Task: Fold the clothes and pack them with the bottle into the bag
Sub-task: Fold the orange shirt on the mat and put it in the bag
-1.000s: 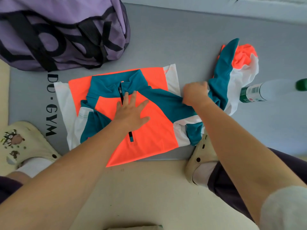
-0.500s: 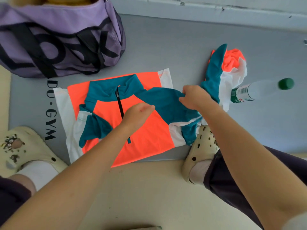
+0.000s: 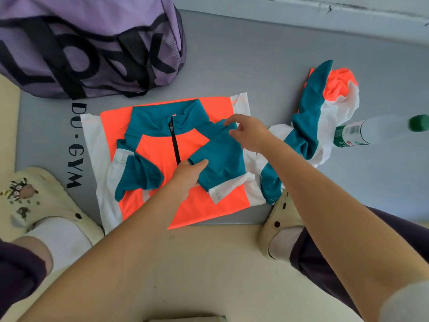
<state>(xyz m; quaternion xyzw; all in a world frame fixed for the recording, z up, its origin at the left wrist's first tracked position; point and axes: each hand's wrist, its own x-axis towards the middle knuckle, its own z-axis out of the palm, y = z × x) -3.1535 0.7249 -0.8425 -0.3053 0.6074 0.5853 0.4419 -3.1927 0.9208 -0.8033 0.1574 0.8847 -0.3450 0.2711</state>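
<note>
An orange, teal and white zip shirt (image 3: 162, 149) lies flat on a grey mat (image 3: 243, 66). Its right sleeve (image 3: 220, 163) is folded in across the chest. My left hand (image 3: 186, 176) pinches the sleeve's lower end, thumb on top. My right hand (image 3: 249, 133) rests at the sleeve's shoulder fold with fingers spread and loose. A second garment (image 3: 325, 112) in the same colours lies crumpled to the right. A clear bottle (image 3: 376, 132) with a green cap lies on its side beside it. The purple bag (image 3: 92, 43) with black straps stands at the back left.
My feet in cream clogs flank the shirt, left clog (image 3: 34, 201) on the mat's edge, right clog (image 3: 282, 217) touching the crumpled garment's tail. A white wall base (image 3: 301, 10) runs along the back. Beige floor (image 3: 209, 263) lies in front of the mat.
My right hand has drawn the right sleeve leftward over the shirt's chest and loosened its grip. My left hand lifted from pressing flat on the chest and took the sleeve's end.
</note>
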